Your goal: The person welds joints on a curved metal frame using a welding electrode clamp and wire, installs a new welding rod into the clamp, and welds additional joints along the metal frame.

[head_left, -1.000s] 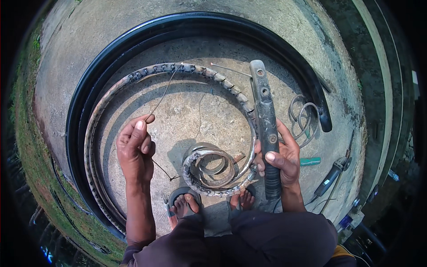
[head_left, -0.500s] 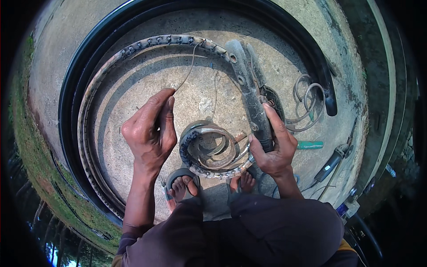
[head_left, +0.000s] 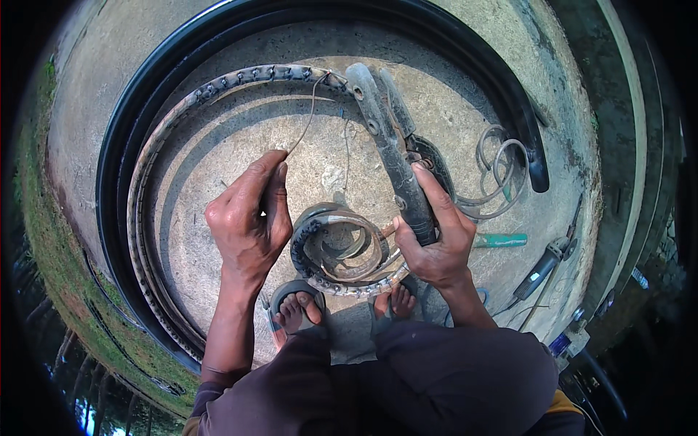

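Note:
My left hand [head_left: 251,211] is closed in a pinch on the end of a thin wire [head_left: 308,120]. The wire runs up to a long curved strip [head_left: 247,75] with dark bindings spaced along it. My right hand [head_left: 442,243] grips the lower end of a long, dark, scuffed casing [head_left: 384,134] with round holes in its face. Its upper end meets or overlaps the strip; contact there is unclear. Copper-coloured strands show at an opening beside my right index finger. A coiled part of a similar strip [head_left: 298,251] lies near my feet.
A thick black tube [head_left: 116,131] arcs around the strip on the concrete. To the right lie a looped grey cable [head_left: 505,145], a green-handled object [head_left: 502,240] and a dark angle grinder [head_left: 539,275]. Grass [head_left: 62,269] borders the concrete on the left.
The casing and my right hand have shifted left, and the casing's upper end has swung left along the strip. My left hand has moved slightly right and down, still pinching the wire.

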`<move>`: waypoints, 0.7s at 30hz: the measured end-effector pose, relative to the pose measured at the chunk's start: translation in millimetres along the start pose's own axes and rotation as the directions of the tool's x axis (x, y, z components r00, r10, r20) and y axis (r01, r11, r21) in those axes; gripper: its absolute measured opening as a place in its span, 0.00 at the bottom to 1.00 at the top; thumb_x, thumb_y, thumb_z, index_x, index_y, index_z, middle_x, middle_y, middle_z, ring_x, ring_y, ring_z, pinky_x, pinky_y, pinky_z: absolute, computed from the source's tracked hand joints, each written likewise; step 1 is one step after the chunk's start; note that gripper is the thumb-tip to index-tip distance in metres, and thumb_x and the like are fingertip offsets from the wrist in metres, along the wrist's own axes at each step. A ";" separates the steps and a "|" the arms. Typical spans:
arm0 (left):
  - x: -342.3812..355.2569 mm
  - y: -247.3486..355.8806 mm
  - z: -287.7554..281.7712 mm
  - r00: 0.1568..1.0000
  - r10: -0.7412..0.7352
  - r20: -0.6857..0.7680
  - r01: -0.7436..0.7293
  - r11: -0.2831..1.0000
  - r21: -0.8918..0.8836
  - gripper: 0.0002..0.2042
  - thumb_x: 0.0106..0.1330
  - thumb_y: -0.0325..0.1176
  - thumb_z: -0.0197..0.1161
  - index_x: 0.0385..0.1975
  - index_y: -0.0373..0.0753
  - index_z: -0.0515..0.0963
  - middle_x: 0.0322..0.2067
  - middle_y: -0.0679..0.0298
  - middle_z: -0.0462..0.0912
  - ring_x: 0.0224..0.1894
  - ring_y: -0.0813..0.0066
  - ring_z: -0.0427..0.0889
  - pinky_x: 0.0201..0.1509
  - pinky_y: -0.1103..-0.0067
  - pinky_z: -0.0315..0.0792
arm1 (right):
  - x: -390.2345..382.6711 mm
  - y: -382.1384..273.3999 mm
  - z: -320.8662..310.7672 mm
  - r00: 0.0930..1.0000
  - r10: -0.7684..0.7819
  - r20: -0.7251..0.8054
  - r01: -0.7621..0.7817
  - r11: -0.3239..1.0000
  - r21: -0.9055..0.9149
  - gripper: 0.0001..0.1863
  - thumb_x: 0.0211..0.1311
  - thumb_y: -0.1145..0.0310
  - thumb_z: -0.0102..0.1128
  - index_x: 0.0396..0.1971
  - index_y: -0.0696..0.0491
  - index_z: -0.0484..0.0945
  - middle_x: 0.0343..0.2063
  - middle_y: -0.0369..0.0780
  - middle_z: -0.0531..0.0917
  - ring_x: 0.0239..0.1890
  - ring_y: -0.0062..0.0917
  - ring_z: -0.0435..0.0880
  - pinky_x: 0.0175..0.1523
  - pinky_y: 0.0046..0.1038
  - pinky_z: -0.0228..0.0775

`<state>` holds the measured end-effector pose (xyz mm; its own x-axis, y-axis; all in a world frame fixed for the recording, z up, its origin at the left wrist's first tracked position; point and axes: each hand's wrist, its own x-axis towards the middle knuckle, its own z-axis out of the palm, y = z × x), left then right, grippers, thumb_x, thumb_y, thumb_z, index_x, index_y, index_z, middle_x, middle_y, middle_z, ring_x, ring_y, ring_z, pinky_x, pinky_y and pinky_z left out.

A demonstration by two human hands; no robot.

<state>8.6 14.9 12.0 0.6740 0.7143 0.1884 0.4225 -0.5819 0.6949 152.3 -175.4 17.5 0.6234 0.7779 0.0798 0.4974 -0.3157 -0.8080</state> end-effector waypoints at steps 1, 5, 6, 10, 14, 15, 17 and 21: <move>-0.3 -0.1 0.4 1.000 0.007 -0.007 -0.007 1.000 0.001 0.08 0.61 0.22 0.65 0.40 0.35 0.83 0.31 0.52 0.86 0.27 0.63 0.87 0.30 0.77 0.77 | 0.1 0.2 -0.1 1.000 -0.008 -0.006 0.008 1.000 0.000 0.34 0.46 0.81 0.64 0.59 0.61 0.73 0.39 0.50 0.84 0.34 0.31 0.87 0.38 0.29 0.79; -1.7 -0.4 -1.5 0.999 0.033 -0.017 -0.033 0.999 -0.020 0.09 0.60 0.20 0.66 0.40 0.34 0.82 0.31 0.51 0.86 0.29 0.62 0.88 0.32 0.76 0.78 | 1.4 -2.1 -1.8 0.998 -0.053 -0.017 0.053 0.999 0.003 0.34 0.46 0.81 0.65 0.60 0.60 0.73 0.39 0.50 0.84 0.35 0.33 0.87 0.39 0.30 0.79; -2.9 -0.4 -1.1 1.000 0.021 -0.010 -0.022 0.999 -0.025 0.09 0.59 0.20 0.66 0.40 0.34 0.82 0.31 0.51 0.86 0.29 0.62 0.88 0.32 0.76 0.78 | 0.3 -2.5 -2.6 0.998 -0.055 -0.010 0.055 0.998 -0.010 0.35 0.45 0.81 0.65 0.60 0.60 0.72 0.39 0.50 0.84 0.35 0.33 0.87 0.38 0.30 0.79; -1.5 1.0 -1.7 1.000 0.018 0.004 -0.017 0.999 -0.033 0.11 0.59 0.20 0.66 0.41 0.35 0.82 0.31 0.51 0.86 0.28 0.62 0.87 0.31 0.76 0.78 | 1.7 -2.7 -2.7 0.997 -0.071 -0.008 0.070 0.997 -0.016 0.35 0.45 0.82 0.65 0.61 0.60 0.72 0.37 0.49 0.84 0.34 0.33 0.87 0.37 0.29 0.78; -0.6 2.3 0.1 1.000 0.013 0.009 -0.013 0.999 -0.029 0.11 0.58 0.19 0.66 0.41 0.35 0.82 0.30 0.52 0.86 0.27 0.62 0.87 0.30 0.76 0.77 | 2.3 -2.2 -2.5 0.998 -0.057 0.000 0.057 0.998 -0.016 0.35 0.45 0.82 0.65 0.61 0.60 0.72 0.36 0.48 0.84 0.32 0.32 0.86 0.36 0.29 0.78; -1.0 0.8 0.7 1.000 0.013 0.009 -0.012 1.000 -0.029 0.11 0.58 0.19 0.66 0.41 0.35 0.82 0.30 0.52 0.86 0.27 0.62 0.87 0.30 0.76 0.77 | 2.6 -2.5 -2.4 0.998 -0.057 0.001 0.057 0.998 -0.016 0.35 0.45 0.82 0.65 0.61 0.60 0.72 0.36 0.48 0.84 0.32 0.32 0.86 0.36 0.29 0.78; -2.8 -3.2 2.7 0.999 0.038 -0.010 -0.038 0.999 -0.029 0.12 0.58 0.19 0.66 0.42 0.35 0.82 0.30 0.52 0.86 0.26 0.62 0.86 0.30 0.76 0.76 | 3.2 -3.0 -1.8 0.998 -0.064 -0.002 0.064 0.998 -0.022 0.35 0.45 0.82 0.65 0.60 0.60 0.72 0.36 0.48 0.84 0.32 0.32 0.86 0.36 0.29 0.78; -2.4 -3.3 3.1 0.998 0.057 -0.031 -0.058 0.998 -0.026 0.12 0.58 0.19 0.66 0.42 0.35 0.82 0.30 0.52 0.86 0.26 0.62 0.86 0.29 0.76 0.76 | 3.5 -3.7 -1.5 0.997 -0.074 -0.008 0.074 0.997 -0.025 0.35 0.45 0.82 0.65 0.60 0.60 0.72 0.35 0.48 0.83 0.31 0.32 0.86 0.35 0.30 0.77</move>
<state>7.4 13.8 7.1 0.6777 0.6917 0.2495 0.3669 -0.6121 0.7005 153.6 -172.3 21.7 0.5896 0.7947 0.1442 0.5568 -0.2707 -0.7853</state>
